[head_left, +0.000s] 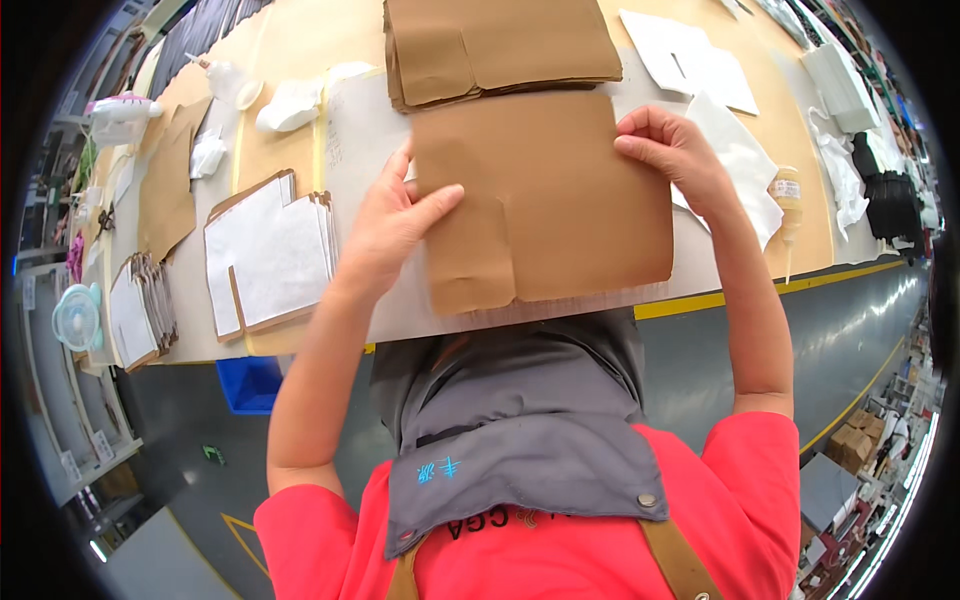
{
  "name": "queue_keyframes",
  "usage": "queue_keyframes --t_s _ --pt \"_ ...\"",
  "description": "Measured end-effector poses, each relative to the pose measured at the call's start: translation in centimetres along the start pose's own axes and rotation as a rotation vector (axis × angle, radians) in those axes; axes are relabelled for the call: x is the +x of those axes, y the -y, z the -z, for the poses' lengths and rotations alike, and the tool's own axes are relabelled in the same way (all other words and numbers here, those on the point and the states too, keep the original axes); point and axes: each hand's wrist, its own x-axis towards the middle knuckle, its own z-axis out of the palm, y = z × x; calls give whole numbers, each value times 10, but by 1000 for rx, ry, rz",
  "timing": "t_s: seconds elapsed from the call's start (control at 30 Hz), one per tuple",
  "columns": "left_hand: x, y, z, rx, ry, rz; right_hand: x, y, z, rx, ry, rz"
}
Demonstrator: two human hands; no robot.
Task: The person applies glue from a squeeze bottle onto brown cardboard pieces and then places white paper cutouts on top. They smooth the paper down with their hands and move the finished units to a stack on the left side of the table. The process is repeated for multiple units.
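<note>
A flat brown leather-like panel [560, 210], with a slit running up from its lower edge, is held between my hands over the table's near edge. My left hand [395, 215] grips its left edge, thumb on top and fingers partly hidden behind. At the upper right edge, my right hand [675, 150] pinches it between thumb and fingers. Just beyond lies a stack of similar brown panels [510, 45], their layered edges showing.
White-faced pieces with brown edges [270, 260] are stacked on the left. White sheets [690, 60] lie at the far right, near a small bottle with a thin nozzle [787, 195]. Crumpled white tissue [290, 105] sits at the far left. A blue bin [248, 385] stands below the table.
</note>
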Motion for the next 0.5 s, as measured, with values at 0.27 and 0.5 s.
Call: queue_keyframes --t_s 0.27,0.5 --pt "-4 29 6 457 -57 -108 -10 -26 -32 -404 -163 57" --pt "-16 25 6 838 -115 -181 -15 -37 -35 -517 -197 130"
